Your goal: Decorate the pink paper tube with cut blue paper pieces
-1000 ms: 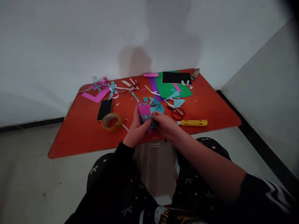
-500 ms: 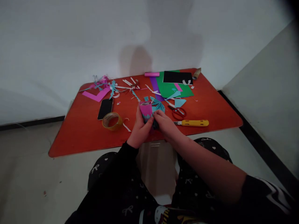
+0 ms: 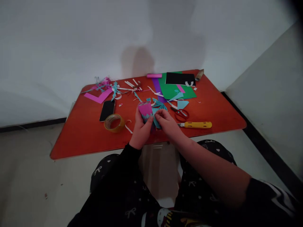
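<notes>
My left hand (image 3: 141, 130) is wrapped round a pink paper-covered tube (image 3: 145, 108) with a jagged blue paper band near its lower part. The tube leans slightly left, and its upper end faces me. My right hand (image 3: 165, 120) pinches a piece of blue paper (image 3: 156, 120) at the tube's right side. Fingers hide part of this paper, and I cannot tell how it joins the tube. Just behind the hands lies a pleated blue paper fan (image 3: 160, 104). Red-handled scissors (image 3: 181, 115) and a yellow utility knife (image 3: 198, 125) rest to the right of my right hand.
On the red table (image 3: 80, 138), a tape roll (image 3: 114, 123) and a phone (image 3: 107, 110) lie at left. Pink paper (image 3: 100, 98) and shredded scraps sit behind them. Green paper (image 3: 174, 91) and a black sheet (image 3: 180, 78) lie back right, near the wall.
The pink tube has moved slightly left and tilted with my left hand. The blue paper between the hands now shows more, and my right fingers have drawn a little apart from the tube.
</notes>
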`<state>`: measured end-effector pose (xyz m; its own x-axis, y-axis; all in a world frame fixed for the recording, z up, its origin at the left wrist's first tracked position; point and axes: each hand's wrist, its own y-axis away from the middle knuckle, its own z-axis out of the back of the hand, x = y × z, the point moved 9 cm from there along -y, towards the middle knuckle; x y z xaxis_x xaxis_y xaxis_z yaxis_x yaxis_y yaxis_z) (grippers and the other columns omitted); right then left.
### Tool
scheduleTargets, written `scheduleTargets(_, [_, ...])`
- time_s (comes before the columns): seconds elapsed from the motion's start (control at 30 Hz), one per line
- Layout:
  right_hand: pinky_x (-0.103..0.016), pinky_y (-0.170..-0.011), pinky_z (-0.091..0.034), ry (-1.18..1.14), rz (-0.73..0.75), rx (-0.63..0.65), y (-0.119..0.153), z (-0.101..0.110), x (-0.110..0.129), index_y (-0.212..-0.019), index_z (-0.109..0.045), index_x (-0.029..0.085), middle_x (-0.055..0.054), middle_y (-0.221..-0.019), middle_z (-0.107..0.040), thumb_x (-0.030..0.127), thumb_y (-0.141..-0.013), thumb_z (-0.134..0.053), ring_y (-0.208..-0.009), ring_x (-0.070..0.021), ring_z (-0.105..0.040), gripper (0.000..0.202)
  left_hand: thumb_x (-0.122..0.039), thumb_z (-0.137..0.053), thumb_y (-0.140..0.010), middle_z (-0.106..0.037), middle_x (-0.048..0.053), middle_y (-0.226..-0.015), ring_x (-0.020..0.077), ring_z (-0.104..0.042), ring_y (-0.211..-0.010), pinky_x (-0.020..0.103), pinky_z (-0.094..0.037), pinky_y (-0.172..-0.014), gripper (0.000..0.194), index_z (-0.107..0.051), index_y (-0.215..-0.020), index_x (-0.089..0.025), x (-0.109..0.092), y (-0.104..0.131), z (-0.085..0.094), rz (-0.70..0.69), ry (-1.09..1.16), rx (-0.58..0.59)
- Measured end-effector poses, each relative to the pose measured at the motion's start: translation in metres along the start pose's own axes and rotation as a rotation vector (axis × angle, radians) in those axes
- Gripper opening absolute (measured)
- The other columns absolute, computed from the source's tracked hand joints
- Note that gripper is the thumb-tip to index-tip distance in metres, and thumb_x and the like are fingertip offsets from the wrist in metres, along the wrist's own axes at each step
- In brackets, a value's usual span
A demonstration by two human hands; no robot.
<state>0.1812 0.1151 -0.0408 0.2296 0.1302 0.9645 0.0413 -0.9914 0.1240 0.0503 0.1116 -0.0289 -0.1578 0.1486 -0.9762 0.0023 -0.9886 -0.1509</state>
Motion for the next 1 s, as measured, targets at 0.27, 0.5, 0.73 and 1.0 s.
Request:
scheduleTargets(0.27, [-0.036,-0.08,-0.046,0.267,0.373,-0.067,0.023,0.002,0.039,-0.096,-0.074,0.028,-0.005,-0.1,-0.067,0.028,-0.091,-0.065,-0.092,-0.023,-0.058,0.01,-0.05,-0.065,-0.095,-0.034,0.011,-0.17,0.0267,-0.034,-0.157,0.042,-0.024,-0.132,0.083,-0.024,-0.164,-0.026,-0.004,-0.001,0.01,-0.043,-0.062,-0.099])
scheduleTargets(0.5, [-0.043,-0.096,-0.049,0.351,0.433,-0.022,0.027,-0.007,0.034,-0.118,-0.079,0.032,-0.007,-0.108,-0.064,0.024,-0.095,-0.061,-0.101,-0.0245,-0.061,0.03,-0.055,-0.06,-0.097,-0.034,0.016,-0.169,0.0266,-0.035,-0.157,0.039,-0.027,-0.13,0.085,-0.022,-0.164,-0.021,-0.012,0.003,0.012,-0.112,-0.128,-0.14])
scheduleTargets(0.73, [-0.04,-0.096,-0.054,0.435,0.487,-0.046,0.028,-0.008,0.03,-0.123,-0.077,0.026,-0.008,-0.111,-0.066,0.022,-0.098,-0.053,-0.104,-0.022,-0.065,0.035,-0.055,-0.06,-0.096,-0.036,0.018,-0.168,0.0273,-0.036,-0.156,0.041,-0.028,-0.13,0.084,-0.025,-0.163,-0.018,-0.017,0.005,0.007,-0.127,-0.122,-0.119])
scheduleTargets(1.0, [-0.039,-0.092,-0.056,0.397,0.532,-0.148,0.036,-0.002,0.041,-0.116,-0.08,0.027,-0.007,-0.107,-0.068,0.026,-0.097,-0.061,-0.099,-0.021,-0.066,0.027,-0.051,-0.06,-0.097,-0.034,0.015,-0.169,0.0265,-0.036,-0.156,0.039,-0.027,-0.129,0.08,-0.026,-0.163,-0.021,-0.026,0.007,0.002,-0.157,-0.053,-0.092])
